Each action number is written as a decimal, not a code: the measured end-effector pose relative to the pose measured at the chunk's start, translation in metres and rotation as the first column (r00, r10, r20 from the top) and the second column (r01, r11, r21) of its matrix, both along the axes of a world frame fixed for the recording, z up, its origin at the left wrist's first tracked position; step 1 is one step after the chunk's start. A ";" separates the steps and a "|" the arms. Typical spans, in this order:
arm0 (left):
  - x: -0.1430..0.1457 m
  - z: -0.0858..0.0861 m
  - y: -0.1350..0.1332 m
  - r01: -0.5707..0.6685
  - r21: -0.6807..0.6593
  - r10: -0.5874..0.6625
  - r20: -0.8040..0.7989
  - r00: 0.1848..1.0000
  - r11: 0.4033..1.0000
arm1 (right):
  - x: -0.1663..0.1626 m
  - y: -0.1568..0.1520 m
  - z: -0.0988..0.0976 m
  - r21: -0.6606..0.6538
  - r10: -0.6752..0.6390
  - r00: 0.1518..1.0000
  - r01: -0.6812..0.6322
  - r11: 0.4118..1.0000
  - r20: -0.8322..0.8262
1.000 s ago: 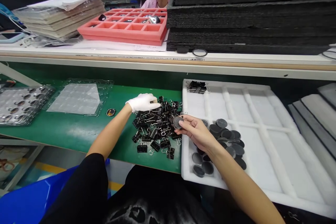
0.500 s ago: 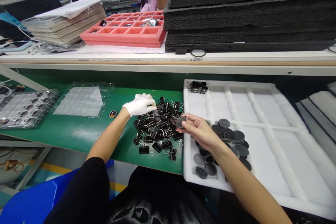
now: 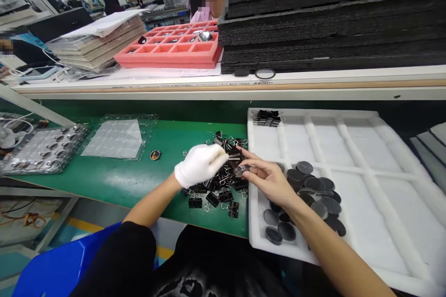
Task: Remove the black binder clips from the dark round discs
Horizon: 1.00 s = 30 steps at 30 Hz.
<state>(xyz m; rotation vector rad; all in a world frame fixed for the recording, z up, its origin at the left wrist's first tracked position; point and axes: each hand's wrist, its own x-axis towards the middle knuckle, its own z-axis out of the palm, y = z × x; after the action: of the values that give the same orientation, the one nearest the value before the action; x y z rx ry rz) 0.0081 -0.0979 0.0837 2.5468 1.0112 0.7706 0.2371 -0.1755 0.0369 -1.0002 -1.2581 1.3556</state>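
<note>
My left hand (image 3: pixel 202 163), in a white glove, is closed with its fingertips pinched on a black binder clip (image 3: pixel 236 152), partly hidden among the fingers. My bare right hand (image 3: pixel 272 180) grips a dark round disc (image 3: pixel 241 171) at its edge, tilted, just below the clip. Both hands come close together above a heap of black binder clips (image 3: pixel 223 181) with silver wire handles on the green table. Right of the heap, several more dark round discs (image 3: pixel 321 184) lie piled in a white foam tray (image 3: pixel 362 176), partly behind my right forearm.
Several binder clips (image 3: pixel 267 118) sit in the tray's far left compartment. Clear plastic trays (image 3: pixel 114 138) and a small round part (image 3: pixel 155 154) lie left on the table (image 3: pixel 132 176). Above runs a shelf (image 3: pixel 167 88) with a red compartment tray (image 3: pixel 167 58) and stacked black foam (image 3: pixel 313 32).
My left hand has moved right from the heap's far left side to beside my right hand, with a binder clip in its fingers. The disc in my right hand has turned more edge-on.
</note>
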 end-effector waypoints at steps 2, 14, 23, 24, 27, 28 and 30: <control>0.006 0.000 -0.014 0.065 0.072 -0.065 0.001 0.998 0.995 | 0.000 -0.001 -0.003 0.053 -0.017 0.999 0.015 0.998 0.046; 0.001 0.003 -0.023 0.090 -0.185 -0.095 -0.016 0.995 0.979 | 0.005 -0.004 0.022 0.367 0.124 0.972 -0.191 0.911 0.199; -0.006 0.012 -0.015 0.046 -0.189 -0.060 -0.068 0.996 0.981 | 0.015 0.000 0.024 0.055 0.061 0.998 -0.062 0.997 0.008; -0.009 0.015 -0.012 0.041 -0.223 -0.063 -0.093 0.994 0.974 | 0.016 0.002 0.023 0.015 0.029 0.999 -0.029 0.999 0.035; -0.027 0.022 0.006 -0.019 -0.325 -0.047 -0.192 0.980 0.946 | 0.018 0.005 0.020 -0.084 -0.033 0.998 0.037 0.996 0.053; -0.037 0.022 0.017 -0.067 -0.359 -0.016 -0.222 0.975 0.931 | 0.018 0.006 0.018 -0.103 -0.044 0.998 0.047 0.994 0.039; -0.061 0.019 0.046 -0.204 -0.436 0.088 -0.272 0.958 0.877 | 0.017 0.007 0.016 -0.136 -0.039 0.999 0.039 0.990 -0.001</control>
<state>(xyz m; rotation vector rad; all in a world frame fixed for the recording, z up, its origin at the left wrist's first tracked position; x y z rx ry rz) -0.0525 -0.0519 0.1030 2.1958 1.2989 0.2050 0.2546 -0.1688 0.0528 -1.1105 -1.1499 1.4269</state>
